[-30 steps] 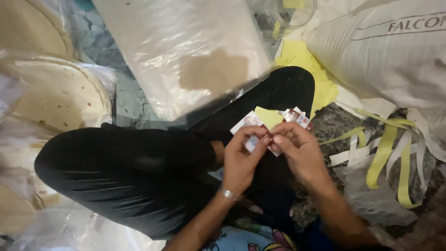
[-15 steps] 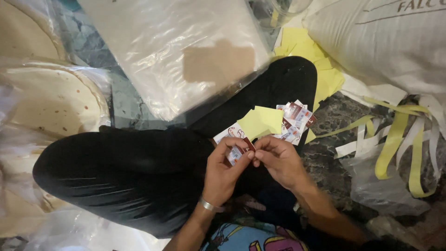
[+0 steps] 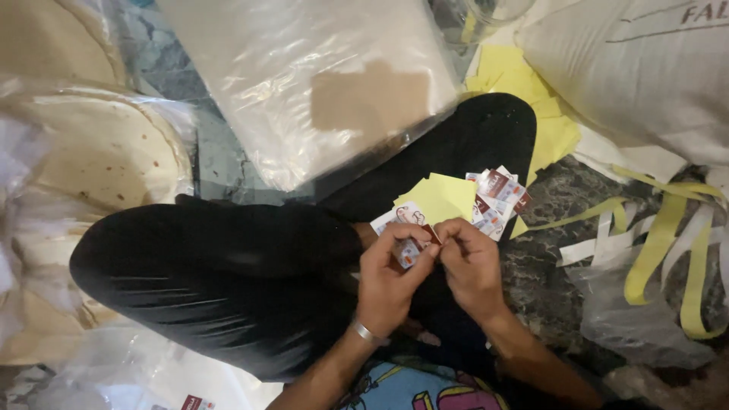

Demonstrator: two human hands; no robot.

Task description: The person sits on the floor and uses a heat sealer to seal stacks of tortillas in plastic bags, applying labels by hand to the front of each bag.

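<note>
Between your fingertips is a small printed sticker (image 3: pixel 410 250), white with red marks, held just above your lap over your crossed legs in black trousers (image 3: pixel 228 281). Your left hand (image 3: pixel 389 277) pinches its near edge between thumb and forefinger, fingers curled shut on it; a metal bangle (image 3: pixel 364 332) sits on that wrist. Your right hand (image 3: pixel 472 266) meets it from the other side, thumb and forefinger closed on the sticker's upper right corner, so the two hands touch at the tips.

Just beyond your knuckles, resting on your shin, lie a yellow backing sheet (image 3: pixel 444 196) and a loose pile of similar red-and-white stickers (image 3: pixel 497 199), partly overlapping it. More yellow sheets (image 3: pixel 531 99) lie past your knee on the dark stone floor (image 3: pixel 562 250).

To your right, yellow and white strips (image 3: pixel 668 235) trail over crumpled clear plastic, beneath a large white sack (image 3: pixel 638 68). Ahead of you sits a big clear plastic bag (image 3: pixel 311 76) with a brown patch showing through it. To your left, stacks of round flatbreads in plastic wrap (image 3: pixel 99 159) crowd against your knee. Nothing lies between your eyes and the sticker except your own fingers, which hide most of it.
</note>
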